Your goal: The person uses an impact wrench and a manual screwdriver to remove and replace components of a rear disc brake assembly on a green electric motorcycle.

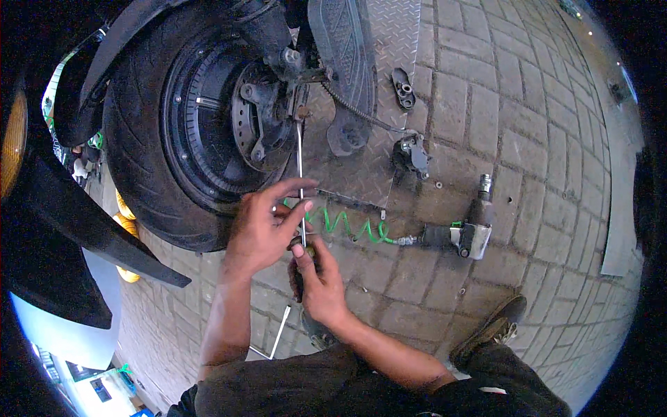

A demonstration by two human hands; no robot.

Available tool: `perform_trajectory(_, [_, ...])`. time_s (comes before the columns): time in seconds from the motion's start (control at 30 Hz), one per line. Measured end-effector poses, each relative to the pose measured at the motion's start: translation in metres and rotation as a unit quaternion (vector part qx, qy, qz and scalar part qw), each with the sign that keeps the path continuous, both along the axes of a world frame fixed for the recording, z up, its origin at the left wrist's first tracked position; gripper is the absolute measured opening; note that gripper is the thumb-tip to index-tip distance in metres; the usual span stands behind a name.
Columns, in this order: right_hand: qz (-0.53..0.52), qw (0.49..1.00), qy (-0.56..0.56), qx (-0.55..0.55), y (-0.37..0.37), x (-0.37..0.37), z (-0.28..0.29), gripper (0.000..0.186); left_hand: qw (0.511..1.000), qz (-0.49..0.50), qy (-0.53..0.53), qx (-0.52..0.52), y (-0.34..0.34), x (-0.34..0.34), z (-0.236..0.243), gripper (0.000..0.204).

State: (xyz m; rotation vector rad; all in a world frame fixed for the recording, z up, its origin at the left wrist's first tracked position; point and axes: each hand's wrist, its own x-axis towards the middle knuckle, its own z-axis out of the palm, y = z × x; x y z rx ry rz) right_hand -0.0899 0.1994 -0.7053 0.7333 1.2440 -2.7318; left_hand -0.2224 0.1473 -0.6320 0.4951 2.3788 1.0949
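Observation:
A long, thin metal rod runs from the axle area beside the wheel hub down between my hands. My left hand is around the rod, its thumb and index finger spread apart and crossing it; a ring shows on one finger. At the rod's near end my right hand grips a dark handle, the thumb pressed on top. My palm hides part of that handle, so its exact kind is unclear. A brake disc with a metal bracket sits on the wheel's right side, close to the rod's far tip.
A black tyre stands at left. On the brick paving at right lie an impact wrench with a coiled green hose, a brake caliper and a dark metal part. An angled metal bar lies near my feet.

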Motion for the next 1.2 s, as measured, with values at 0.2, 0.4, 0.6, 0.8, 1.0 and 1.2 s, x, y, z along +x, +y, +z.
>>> perform_trajectory(0.2, [0.010, 1.000, -0.007, -0.012, 0.004, -0.007, 0.001, 0.036, 0.999, -0.004, 0.024, -0.021, -0.001, -0.002, -0.003, 0.029])
perform_trajectory(0.4, [-0.066, 0.996, 0.022, -0.063, -0.048, -0.017, 0.000, 0.044, 0.997, 0.072, -0.028, 0.020, -0.006, -0.002, 0.002, 0.029])
perform_trajectory(0.6, [-0.092, 0.988, 0.043, 0.116, -0.057, -0.030, 0.000, 0.052, 0.998, 0.019, 0.034, 0.052, -0.001, -0.001, 0.008, 0.035])
perform_trajectory(0.8, [0.153, 0.985, -0.066, 0.045, 0.064, 0.002, 0.020, 0.043, 0.995, 0.032, -0.020, 0.090, -0.007, 0.002, 0.015, 0.041])
perform_trajectory(1.0, [0.174, 0.971, -0.061, 0.150, 0.073, 0.001, 0.030, 0.050, 0.998, 0.015, 0.010, 0.059, 0.001, -0.007, 0.011, 0.039])
perform_trajectory(1.2, [0.189, 0.943, -0.061, 0.268, 0.195, 0.008, 0.035, 0.059, 0.999, 0.005, 0.003, 0.053, -0.007, -0.002, 0.011, 0.038])
